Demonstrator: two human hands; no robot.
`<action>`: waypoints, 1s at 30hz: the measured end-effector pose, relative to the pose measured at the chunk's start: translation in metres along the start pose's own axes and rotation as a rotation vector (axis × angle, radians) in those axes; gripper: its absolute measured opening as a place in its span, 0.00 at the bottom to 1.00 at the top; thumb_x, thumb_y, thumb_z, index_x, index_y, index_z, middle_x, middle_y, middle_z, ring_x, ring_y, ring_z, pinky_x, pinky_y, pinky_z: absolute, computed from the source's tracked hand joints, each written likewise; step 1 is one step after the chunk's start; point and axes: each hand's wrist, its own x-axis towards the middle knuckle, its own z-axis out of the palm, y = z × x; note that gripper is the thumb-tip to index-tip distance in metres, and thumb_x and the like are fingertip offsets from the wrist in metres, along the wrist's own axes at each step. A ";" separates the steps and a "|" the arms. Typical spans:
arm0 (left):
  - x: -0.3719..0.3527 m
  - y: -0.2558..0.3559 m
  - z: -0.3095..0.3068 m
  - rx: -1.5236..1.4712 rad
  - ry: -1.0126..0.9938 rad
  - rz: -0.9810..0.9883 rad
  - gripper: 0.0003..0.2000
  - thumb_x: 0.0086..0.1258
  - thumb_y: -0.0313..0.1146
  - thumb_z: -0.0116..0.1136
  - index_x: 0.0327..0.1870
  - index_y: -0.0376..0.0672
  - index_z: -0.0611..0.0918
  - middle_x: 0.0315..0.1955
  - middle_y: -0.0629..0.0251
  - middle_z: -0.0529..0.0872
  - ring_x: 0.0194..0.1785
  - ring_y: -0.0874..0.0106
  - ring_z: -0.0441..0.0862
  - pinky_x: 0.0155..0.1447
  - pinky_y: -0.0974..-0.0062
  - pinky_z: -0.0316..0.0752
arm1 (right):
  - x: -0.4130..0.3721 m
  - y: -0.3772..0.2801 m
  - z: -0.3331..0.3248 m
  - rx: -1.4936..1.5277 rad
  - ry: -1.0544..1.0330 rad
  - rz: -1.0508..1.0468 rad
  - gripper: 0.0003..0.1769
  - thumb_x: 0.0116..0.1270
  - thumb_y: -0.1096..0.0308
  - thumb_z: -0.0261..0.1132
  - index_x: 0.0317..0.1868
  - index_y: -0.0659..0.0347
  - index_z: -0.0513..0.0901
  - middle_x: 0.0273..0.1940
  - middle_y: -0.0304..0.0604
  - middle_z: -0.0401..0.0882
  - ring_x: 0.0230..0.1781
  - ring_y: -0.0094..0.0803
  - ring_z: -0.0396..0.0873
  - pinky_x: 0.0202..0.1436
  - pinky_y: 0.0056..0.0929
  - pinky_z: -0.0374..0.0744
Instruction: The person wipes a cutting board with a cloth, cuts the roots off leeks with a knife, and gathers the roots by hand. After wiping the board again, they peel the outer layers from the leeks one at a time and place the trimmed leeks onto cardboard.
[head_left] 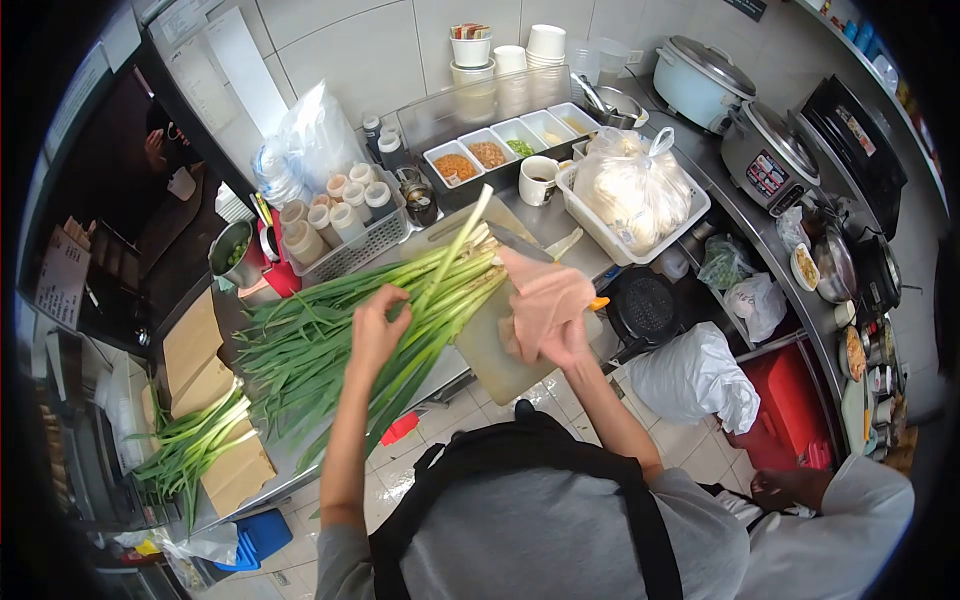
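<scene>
Long green onions point(330, 308) lie in a large heap across the counter, their pale ends over a cutting board point(490, 355). My left hand point(378, 325) is over the leaves at the middle of the heap, fingers curled with a gap between thumb and forefinger. One thick stalk point(455, 250) lies on top, pointing away from me beside this hand. In my right hand point(567, 343) is a pink cloth point(545, 295), held over the board's right part. A blade point(518, 242) shows behind the cloth, and a small orange piece point(599, 303) shows at its right.
Bottles fill a basket point(355, 235) behind the heap. Topping trays point(487, 153), a cup point(538, 180) and a bagged tub point(635, 195) stand behind the board. More onions point(205, 435) lie on cardboard at left. Another person's sleeve point(835, 530) is at lower right.
</scene>
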 end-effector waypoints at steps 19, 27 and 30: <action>-0.040 0.056 0.064 0.031 0.081 0.046 0.12 0.60 0.29 0.59 0.44 0.39 0.76 0.37 0.51 0.82 0.36 0.50 0.80 0.38 0.58 0.74 | 0.018 0.075 0.052 -0.049 0.660 -0.062 0.06 0.69 0.71 0.55 0.40 0.62 0.78 0.29 0.34 0.78 0.22 0.18 0.74 0.19 0.19 0.69; -0.043 0.061 0.058 0.179 -0.010 0.119 0.11 0.59 0.30 0.59 0.42 0.44 0.74 0.33 0.56 0.80 0.30 0.53 0.80 0.31 0.59 0.74 | 0.010 0.074 -0.036 -0.511 0.228 -0.041 0.08 0.69 0.69 0.54 0.40 0.64 0.77 0.34 0.38 0.79 0.29 0.19 0.75 0.27 0.19 0.72; -0.045 0.063 0.058 0.155 -0.003 0.145 0.11 0.58 0.30 0.59 0.41 0.44 0.74 0.32 0.58 0.80 0.30 0.54 0.80 0.30 0.60 0.74 | 0.016 0.073 -0.013 -0.389 0.460 -0.165 0.08 0.68 0.70 0.53 0.42 0.64 0.76 0.36 0.40 0.79 0.32 0.21 0.77 0.30 0.19 0.75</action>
